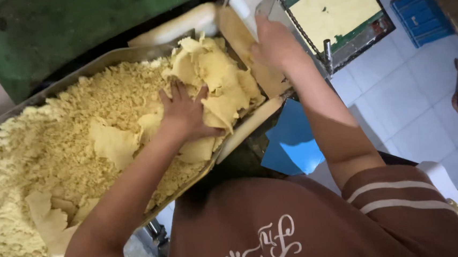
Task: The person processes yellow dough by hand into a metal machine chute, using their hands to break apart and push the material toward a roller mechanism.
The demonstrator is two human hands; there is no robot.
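The left hand (185,111) lies flat, fingers spread, pressing on torn dough sheets (220,86) heaped at the near end of the metal tray (127,56) of crumbly yellow dough (58,151). The right hand (271,42) rests on a dough sheet by the white roller (241,7), seemingly open, gripping nothing
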